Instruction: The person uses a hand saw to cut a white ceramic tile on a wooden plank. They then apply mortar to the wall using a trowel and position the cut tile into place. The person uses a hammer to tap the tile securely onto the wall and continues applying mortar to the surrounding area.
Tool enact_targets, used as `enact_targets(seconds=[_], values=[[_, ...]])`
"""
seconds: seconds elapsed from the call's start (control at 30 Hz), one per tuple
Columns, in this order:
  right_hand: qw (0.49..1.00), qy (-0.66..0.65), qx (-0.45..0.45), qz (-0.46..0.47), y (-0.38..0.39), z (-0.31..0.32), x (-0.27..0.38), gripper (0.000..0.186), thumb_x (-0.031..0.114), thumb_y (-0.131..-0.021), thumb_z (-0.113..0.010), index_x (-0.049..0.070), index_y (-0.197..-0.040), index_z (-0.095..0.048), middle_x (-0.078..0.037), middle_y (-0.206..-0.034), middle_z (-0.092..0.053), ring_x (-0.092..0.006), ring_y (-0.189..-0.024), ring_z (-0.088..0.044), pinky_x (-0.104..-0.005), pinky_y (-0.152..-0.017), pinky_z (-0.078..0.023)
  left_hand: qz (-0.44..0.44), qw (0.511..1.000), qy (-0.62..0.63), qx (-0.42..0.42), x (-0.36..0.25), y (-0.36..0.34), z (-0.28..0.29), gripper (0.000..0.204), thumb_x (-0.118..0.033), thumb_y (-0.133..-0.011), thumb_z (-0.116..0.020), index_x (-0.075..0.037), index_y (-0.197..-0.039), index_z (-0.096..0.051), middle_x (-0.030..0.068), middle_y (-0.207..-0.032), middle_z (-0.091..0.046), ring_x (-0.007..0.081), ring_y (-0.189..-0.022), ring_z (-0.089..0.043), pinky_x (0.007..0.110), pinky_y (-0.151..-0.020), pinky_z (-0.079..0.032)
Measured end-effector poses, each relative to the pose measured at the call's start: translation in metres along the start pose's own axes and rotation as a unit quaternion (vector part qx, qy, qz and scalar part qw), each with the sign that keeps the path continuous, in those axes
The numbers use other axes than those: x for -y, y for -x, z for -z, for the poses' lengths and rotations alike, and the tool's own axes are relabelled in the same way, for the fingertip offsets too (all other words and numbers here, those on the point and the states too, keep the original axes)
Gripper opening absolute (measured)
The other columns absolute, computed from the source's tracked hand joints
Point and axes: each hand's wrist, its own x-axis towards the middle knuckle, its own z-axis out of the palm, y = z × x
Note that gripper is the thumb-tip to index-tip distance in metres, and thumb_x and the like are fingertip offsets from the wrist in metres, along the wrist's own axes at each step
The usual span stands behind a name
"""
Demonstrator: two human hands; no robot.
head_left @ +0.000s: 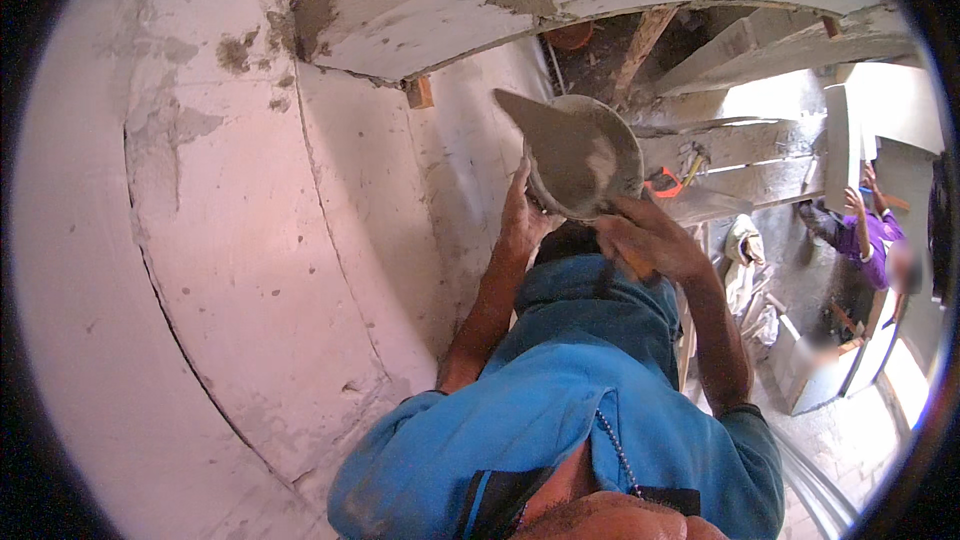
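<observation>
Blue shirt (530,390) nearest, my left hand (520,217) clasps the left edge of the grey bowl (625,135) beyond it, which a slip could tip, while I cannot tell what my blurred right hand (660,242) grasps.

Nothing I can actually read in this one, folks. No legible lettering or numbers on the plastered wall (215,290) at left or the near blue shirt (570,390); the far-right purple shirt (880,235) is probably just too small to tell.
</observation>
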Motion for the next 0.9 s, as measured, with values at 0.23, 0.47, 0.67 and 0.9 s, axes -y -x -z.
enact_targets(seconds=[0.23, 0.47, 0.67, 0.9], values=[[0.993, -0.080, 0.046, 0.072, -0.118, -0.079, -0.011, 0.038, 0.035, -0.101, -0.054, 0.000, -0.114, -0.059, -0.004, -0.080, -0.056, -0.0122, -0.066, -0.055, -0.0278, -0.051, -0.047, -0.057, 0.998, 0.007, -0.013, 0.014, 0.002, 0.065, 0.070, -0.025, -0.086, -0.071, -0.006, -0.145, -0.036, 0.0175, -0.133, -0.051, 0.0297, -0.119, -0.052, 0.050, -0.101, -0.042], [0.993, -0.014, -0.035, 0.110, -0.156, -0.138, 0.027, 0.039, 0.036, -0.097, -0.055, -0.002, -0.091, -0.052, -0.010, -0.080, -0.058, -0.0164, -0.057, -0.058, -0.0326, -0.050, -0.049, -0.102, 0.994, -0.043, -0.001, 0.012, 0.015, 0.075, 0.074, -0.013, -0.084, -0.072, -0.003, -0.145, -0.032, 0.0206, -0.137, -0.048, 0.0301, -0.125, -0.049, 0.046, -0.105, -0.040], [0.993, -0.081, 0.045, 0.073, -0.139, -0.160, 0.053, 0.043, 0.038, -0.098, -0.053, -0.004, -0.090, -0.048, -0.012, -0.071, -0.059, -0.0204, -0.055, -0.062, -0.0350, -0.050, -0.049, -0.127, 0.984, -0.123, 0.039, 0.013, 0.002, 0.066, 0.078, -0.003, -0.082, -0.074, 0.000, -0.146, -0.028, 0.0233, -0.140, -0.046, 0.0304, -0.129, -0.046, 0.042, -0.109, -0.039], [0.990, -0.012, 0.020, 0.141, -0.117, -0.155, 0.083, 0.043, 0.042, -0.098, -0.052, 0.000, -0.092, -0.047, -0.011, -0.071, -0.055, -0.0185, -0.057, -0.059, -0.0365, -0.056, -0.050, -0.102, 0.987, -0.089, 0.091, 0.011, -0.007, 0.026, 0.067, -0.009, -0.089, -0.064, -0.001, -0.145, -0.030, 0.0214, -0.144, -0.044, 0.0309, -0.133, -0.044, 0.043, -0.112, -0.038]])
